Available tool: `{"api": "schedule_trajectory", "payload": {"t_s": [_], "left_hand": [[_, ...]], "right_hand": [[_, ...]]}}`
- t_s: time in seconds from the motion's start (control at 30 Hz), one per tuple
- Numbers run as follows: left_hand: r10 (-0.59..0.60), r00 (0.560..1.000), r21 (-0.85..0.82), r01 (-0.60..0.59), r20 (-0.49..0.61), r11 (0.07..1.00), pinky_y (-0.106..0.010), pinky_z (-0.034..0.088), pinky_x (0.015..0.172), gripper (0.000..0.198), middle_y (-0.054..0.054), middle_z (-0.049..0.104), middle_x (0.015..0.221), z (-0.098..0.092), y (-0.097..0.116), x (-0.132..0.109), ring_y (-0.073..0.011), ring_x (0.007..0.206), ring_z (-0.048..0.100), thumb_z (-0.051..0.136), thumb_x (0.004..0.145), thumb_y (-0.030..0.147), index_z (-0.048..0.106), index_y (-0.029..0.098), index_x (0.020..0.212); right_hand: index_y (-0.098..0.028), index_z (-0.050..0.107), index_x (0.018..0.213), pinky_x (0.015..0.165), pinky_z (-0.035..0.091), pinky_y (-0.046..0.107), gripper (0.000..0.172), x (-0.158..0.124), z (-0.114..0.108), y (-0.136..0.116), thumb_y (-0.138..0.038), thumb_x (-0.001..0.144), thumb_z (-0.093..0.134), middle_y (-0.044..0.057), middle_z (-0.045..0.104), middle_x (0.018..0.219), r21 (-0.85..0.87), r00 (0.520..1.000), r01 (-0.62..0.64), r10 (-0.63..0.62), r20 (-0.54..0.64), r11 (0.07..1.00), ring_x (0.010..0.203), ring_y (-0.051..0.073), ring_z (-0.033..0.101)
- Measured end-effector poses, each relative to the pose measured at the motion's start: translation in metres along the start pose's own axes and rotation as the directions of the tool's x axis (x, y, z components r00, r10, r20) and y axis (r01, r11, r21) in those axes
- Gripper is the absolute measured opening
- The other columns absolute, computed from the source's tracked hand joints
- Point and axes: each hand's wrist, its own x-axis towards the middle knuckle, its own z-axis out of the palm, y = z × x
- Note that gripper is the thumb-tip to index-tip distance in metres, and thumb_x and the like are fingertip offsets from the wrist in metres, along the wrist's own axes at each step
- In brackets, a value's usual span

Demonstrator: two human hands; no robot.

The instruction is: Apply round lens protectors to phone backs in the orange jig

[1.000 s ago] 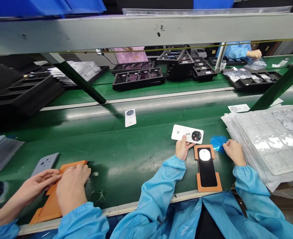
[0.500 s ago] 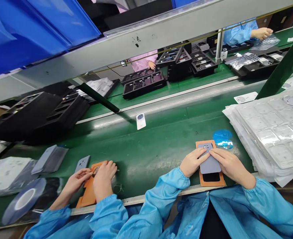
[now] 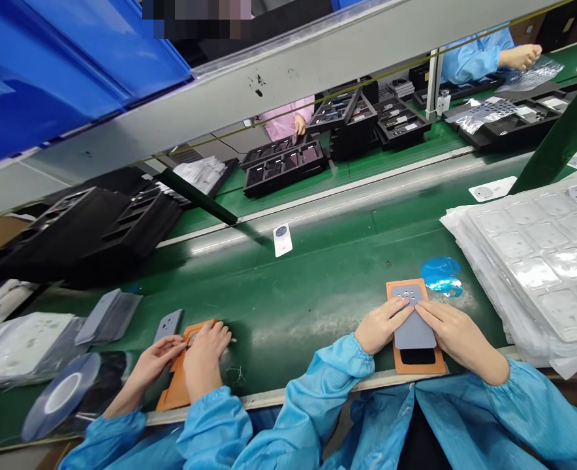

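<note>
A grey-blue phone back cover (image 3: pixel 414 331) with camera holes lies over an orange fixture plate (image 3: pixel 418 368) at the near edge of the green bench. My left hand (image 3: pixel 384 324) holds the cover from its left side. From the right side, my right hand (image 3: pixel 455 331) grips it too, and the fingertips of both hands meet just below the camera holes. Below the cover, a black pad (image 3: pixel 418 356) of the fixture shows. Blue clear film pieces (image 3: pixel 442 277) lie just beyond the fixture's right corner.
To my left, a co-worker's hands (image 3: pixel 204 359) work on another orange fixture (image 3: pixel 178 385), beside a film roll (image 3: pixel 53 395) and stacked grey covers (image 3: pixel 102 316). Clear plastic trays (image 3: pixel 533 274) are piled at right. A metal shelf beam (image 3: pixel 318 59) crosses above; green posts (image 3: pixel 557 137) stand behind.
The whole view has shifted slightly. My fingertips sit a little lower on the cover, now below its camera holes. Both hands still hold the cover over the fixture.
</note>
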Motion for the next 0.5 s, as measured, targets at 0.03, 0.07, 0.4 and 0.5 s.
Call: {"api": "schedule_trajectory", "payload": {"t_s": [0.03, 0.07, 0.4, 0.5], "left_hand": [[0.007, 1.000, 0.027, -0.007, 0.007, 1.000, -0.043, 0.050, 0.118, 0.049, -0.016, 0.061, 0.146, 0.000, -0.001, 0.000, -0.0272, 0.141, 0.056, 0.047, 0.104, 0.020, 0.052, 0.024, 0.153], [0.008, 1.000, 0.067, -0.010, 0.018, 0.998, -0.043, 0.050, 0.118, 0.049, -0.017, 0.060, 0.148, 0.001, -0.002, 0.000, -0.0279, 0.142, 0.055, 0.048, 0.104, 0.020, 0.052, 0.022, 0.153], [-0.114, 0.965, 0.428, 0.002, 0.237, 0.904, -0.056, 0.042, 0.121, 0.060, -0.026, 0.042, 0.160, -0.002, -0.002, 0.010, -0.0398, 0.151, 0.040, 0.060, 0.100, 0.029, 0.045, 0.022, 0.157], [-0.158, 0.947, 0.435, 0.021, 0.280, 0.900, -0.055, 0.040, 0.122, 0.068, -0.027, 0.038, 0.162, -0.004, 0.004, 0.013, -0.0414, 0.153, 0.036, 0.066, 0.095, 0.026, 0.042, 0.020, 0.158]], "right_hand": [[-0.012, 0.069, 0.128, 0.095, 0.064, 0.040, 0.045, 0.000, 0.001, 0.001, -0.003, 0.090, 0.047, 0.017, 0.073, 0.126, 0.003, 1.000, 0.001, -0.001, 0.007, 1.000, 0.111, 0.025, 0.073], [-0.012, 0.069, 0.128, 0.096, 0.063, 0.040, 0.045, 0.001, 0.002, 0.003, -0.003, 0.090, 0.047, 0.017, 0.073, 0.127, 0.004, 1.000, 0.001, -0.001, 0.017, 1.000, 0.112, 0.025, 0.073], [-0.006, 0.059, 0.142, 0.117, 0.047, 0.050, 0.051, 0.007, 0.022, 0.010, -0.006, 0.092, 0.047, 0.020, 0.058, 0.149, -0.142, 0.981, 0.006, 0.021, 0.192, 0.990, 0.141, 0.030, 0.054], [-0.004, 0.055, 0.146, 0.120, 0.043, 0.050, 0.056, 0.011, 0.025, 0.009, -0.004, 0.090, 0.045, 0.020, 0.055, 0.153, -0.178, 0.977, 0.017, 0.021, 0.211, 0.984, 0.146, 0.030, 0.049]]}}
